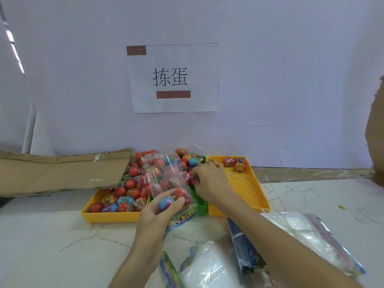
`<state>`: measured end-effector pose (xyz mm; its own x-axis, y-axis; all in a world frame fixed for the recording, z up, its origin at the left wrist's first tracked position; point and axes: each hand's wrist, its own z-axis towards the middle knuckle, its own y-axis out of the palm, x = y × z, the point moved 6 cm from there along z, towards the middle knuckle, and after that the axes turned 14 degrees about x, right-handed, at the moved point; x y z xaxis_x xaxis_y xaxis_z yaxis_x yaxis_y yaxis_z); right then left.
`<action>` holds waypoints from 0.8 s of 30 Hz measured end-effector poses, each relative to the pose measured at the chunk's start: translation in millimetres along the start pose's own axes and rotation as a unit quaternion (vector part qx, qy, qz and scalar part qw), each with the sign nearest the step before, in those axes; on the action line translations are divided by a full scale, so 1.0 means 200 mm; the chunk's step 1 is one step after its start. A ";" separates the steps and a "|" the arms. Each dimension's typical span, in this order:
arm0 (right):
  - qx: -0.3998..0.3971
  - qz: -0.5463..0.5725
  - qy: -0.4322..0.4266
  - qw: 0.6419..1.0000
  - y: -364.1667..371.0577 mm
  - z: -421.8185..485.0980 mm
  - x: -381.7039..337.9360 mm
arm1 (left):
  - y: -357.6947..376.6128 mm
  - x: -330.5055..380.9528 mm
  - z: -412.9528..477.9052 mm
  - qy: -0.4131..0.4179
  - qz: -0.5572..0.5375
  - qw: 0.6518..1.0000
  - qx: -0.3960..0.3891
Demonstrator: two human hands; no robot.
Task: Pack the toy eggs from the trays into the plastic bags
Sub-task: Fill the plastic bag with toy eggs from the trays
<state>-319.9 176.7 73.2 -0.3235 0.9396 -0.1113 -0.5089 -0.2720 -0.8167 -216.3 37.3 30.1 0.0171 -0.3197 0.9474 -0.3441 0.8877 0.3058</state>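
My left hand (160,208) grips a clear zip bag (166,175) by its lower part, with several toy eggs inside it. The bag stands upright over the trays, its red-striped mouth at the top. My right hand (209,181) reaches over the green tray (202,207) and pinches small red eggs at the bag's side. The left yellow tray (108,216) is heaped with red, blue and purple toy eggs (128,183). Three eggs (235,164) lie in the far corner of the right yellow tray (245,190).
Flattened cardboard (62,173) lies at the left against the wall. Stacks of empty plastic bags (311,231) and printed header cards (245,252) lie on the marble table near me at the right. A paper sign (173,77) hangs on the wall. A cardboard box edge (376,132) stands at far right.
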 end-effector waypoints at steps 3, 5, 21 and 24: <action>0.068 0.182 0.108 0.975 -0.12 -0.04 0.06 | 0.01 0.00 0.00 -0.003 0.008 1.000 -0.014; 0.098 0.318 0.165 0.928 -0.20 -0.11 0.09 | 0.02 -0.01 0.00 -0.004 0.014 1.000 -0.022; 0.403 0.392 0.107 0.820 -0.64 -0.44 0.07 | 0.09 0.00 -0.08 0.084 0.137 0.984 -0.080; 0.387 0.377 0.071 0.838 -0.66 -0.43 0.05 | 0.10 0.00 -0.08 0.117 0.159 0.977 -0.083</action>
<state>-187.7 239.2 131.5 -0.7158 0.4397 -0.5425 -0.5853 -0.8015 0.1228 -207.7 59.6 37.9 0.1558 0.0475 0.9866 -0.2096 0.9777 -0.0140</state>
